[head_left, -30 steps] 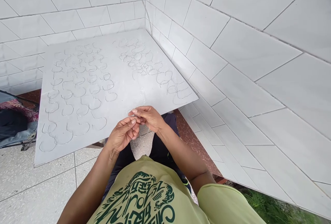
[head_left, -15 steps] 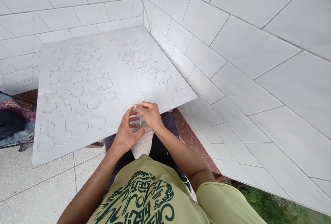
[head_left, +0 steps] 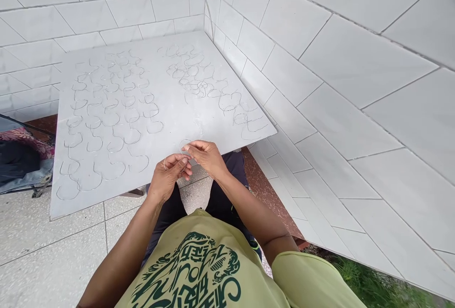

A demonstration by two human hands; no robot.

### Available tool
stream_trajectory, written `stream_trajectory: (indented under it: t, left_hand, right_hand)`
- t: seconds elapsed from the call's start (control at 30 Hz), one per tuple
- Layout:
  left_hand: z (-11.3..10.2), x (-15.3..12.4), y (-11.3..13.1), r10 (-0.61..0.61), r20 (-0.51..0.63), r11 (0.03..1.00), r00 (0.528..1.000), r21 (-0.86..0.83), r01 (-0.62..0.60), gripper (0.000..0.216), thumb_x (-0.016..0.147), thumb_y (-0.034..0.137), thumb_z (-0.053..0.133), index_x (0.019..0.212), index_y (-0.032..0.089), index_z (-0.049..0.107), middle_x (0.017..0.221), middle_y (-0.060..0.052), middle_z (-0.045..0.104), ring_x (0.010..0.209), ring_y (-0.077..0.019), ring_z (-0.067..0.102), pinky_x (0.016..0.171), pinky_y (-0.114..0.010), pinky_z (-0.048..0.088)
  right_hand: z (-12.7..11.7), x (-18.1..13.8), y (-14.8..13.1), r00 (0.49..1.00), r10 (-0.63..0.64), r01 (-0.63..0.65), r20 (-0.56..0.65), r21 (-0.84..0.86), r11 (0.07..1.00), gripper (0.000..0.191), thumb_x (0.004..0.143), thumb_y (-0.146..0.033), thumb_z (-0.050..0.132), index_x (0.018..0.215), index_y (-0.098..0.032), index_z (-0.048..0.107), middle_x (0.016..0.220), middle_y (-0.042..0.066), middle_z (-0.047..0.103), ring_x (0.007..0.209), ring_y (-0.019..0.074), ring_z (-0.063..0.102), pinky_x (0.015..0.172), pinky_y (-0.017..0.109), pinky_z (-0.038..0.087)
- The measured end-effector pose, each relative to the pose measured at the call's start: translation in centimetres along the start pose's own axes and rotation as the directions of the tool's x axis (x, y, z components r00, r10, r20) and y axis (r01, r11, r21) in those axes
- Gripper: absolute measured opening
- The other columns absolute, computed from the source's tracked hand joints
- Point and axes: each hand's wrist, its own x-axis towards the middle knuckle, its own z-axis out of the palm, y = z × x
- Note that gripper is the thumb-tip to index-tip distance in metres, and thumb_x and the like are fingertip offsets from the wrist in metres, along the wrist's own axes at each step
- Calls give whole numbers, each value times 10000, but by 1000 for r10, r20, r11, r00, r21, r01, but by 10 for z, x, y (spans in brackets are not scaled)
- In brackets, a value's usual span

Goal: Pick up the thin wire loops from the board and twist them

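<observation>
A thin curved wire (head_left: 185,140) is held between my two hands, just over the near edge of the white board. My left hand (head_left: 169,175) pinches it with thumb and fingers, and a bit of wire loop shows by its knuckles. Close against it, my right hand (head_left: 206,157) grips the upper part of the wire between thumb and forefinger. Rows of bent S-shaped wires (head_left: 115,144) lie on the left half of the board. A looser, tangled group of curved wires (head_left: 201,89) lies on its right half.
The white board (head_left: 170,132) reaches into a corner of tiled walls (head_left: 280,61). A pale hose (head_left: 207,2) hangs down in that corner. At the left edge stands a folding frame with dark and patterned cloth (head_left: 21,161). Speckled floor (head_left: 71,246) lies below.
My left hand has gone from spread fingers to a pinch on the wire, closer to the right hand. The wire's loop now shows above my fingers. The view has shifted slightly.
</observation>
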Motion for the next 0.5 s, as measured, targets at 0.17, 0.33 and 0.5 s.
stream_trajectory:
  t: [0.17,0.33,0.5]
  left_hand:
    - [0,-3,3,-40,21,998,999,-39,41,287,847,394,790,965,140,730,795,-36,673,627,-126,626,550,-259,517]
    - [2,-5,4,-77,85,996,993,-35,80,296,844,398,796,935,126,725,770,-40,682,590,-134,641,512,-263,538]
    - [0,-9,4,-108,119,993,987,-37,113,298,851,410,789,907,131,700,721,-20,662,545,-131,631,444,-244,523]
  right_hand:
    - [-9,-9,-8,919,-336,258,-205,-329,908,287,959,-445,607,983,-187,732,755,12,600,671,138,521,651,290,444]
    - [-18,-2,-7,932,-359,349,49,-391,852,302,980,-397,582,1191,-216,699,997,65,699,881,174,640,773,306,516]
    - [-27,1,-6,923,-311,373,228,-325,869,293,1009,-357,529,1098,-192,754,735,3,631,656,125,560,650,263,472]
